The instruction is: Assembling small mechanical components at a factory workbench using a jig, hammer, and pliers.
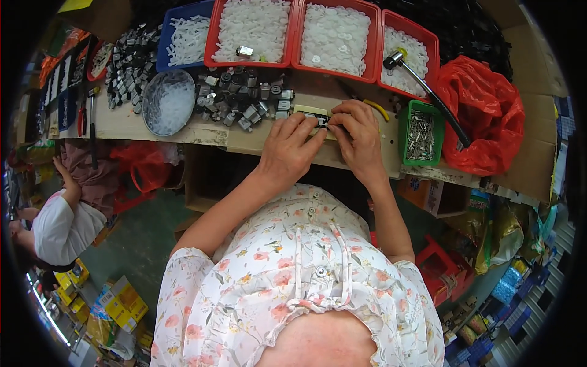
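Note:
At the table's near edge, both hands meet over a small black and silver part (320,121) next to a cream-coloured block (310,110). My left hand (288,148) pinches the part from the left, its thumb and forefinger closed at it. From the right, my right hand (359,142) has its thumb and fingertips pressed together at the part's other end. Fingers cover much of it, so its exact kind does not show. Just left of my left hand lies a heap of small metal-and-black motor-like parts (241,98).
Red bins (296,37) and a blue bin (160,55) of white plastic pieces line the back. A metal bowl (148,104) stands left. Rightward are yellow-handled pliers (376,109), a green tray (420,163) of metal pins, a hammer (435,101) and a red bag (498,122). Another person (67,226) sits far left.

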